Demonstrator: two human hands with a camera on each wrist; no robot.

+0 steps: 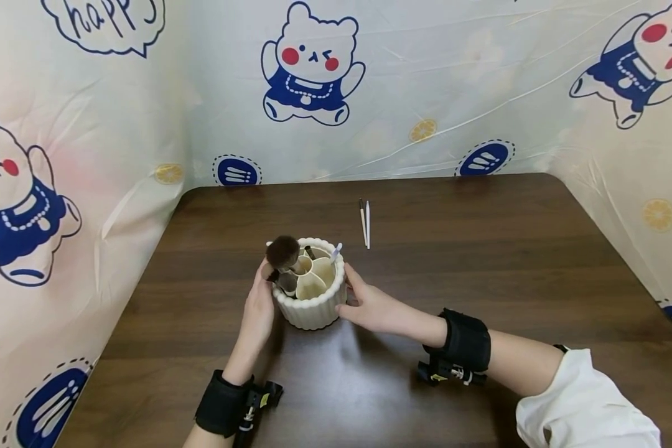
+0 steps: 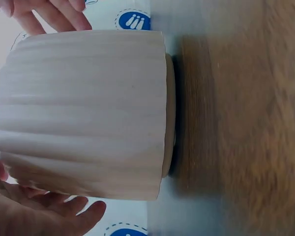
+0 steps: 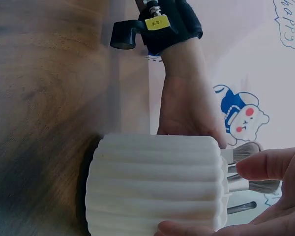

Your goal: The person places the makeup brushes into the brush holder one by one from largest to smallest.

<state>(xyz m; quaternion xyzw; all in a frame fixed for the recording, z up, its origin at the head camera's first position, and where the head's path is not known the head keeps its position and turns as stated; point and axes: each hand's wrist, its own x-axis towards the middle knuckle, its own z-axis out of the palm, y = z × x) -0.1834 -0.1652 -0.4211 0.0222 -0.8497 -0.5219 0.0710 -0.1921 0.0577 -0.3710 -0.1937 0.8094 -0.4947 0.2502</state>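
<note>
A cream fluted brush holder (image 1: 309, 316) stands on the dark wooden table between both hands. Its top is split into compartments. A big fluffy makeup brush (image 1: 282, 252) and a smaller grey brush (image 1: 287, 282) rise on its left side, and a pale slim stick (image 1: 336, 252) leans at the right rim. My left hand (image 1: 259, 311) holds the holder's left side, its fingers partly hidden behind the wall. Against the right side, my right hand (image 1: 372, 308) grips with thumb in front and fingers farther back. In the right wrist view, the right thumb (image 3: 265, 164) lies near the brush heads.
Two thin sticks, one dark-tipped (image 1: 363, 224) and one white (image 1: 368, 227), lie side by side on the table (image 1: 481, 249) behind the holder. A printed cloth (image 1: 403, 74) with cartoon bears hangs around the table's back and sides.
</note>
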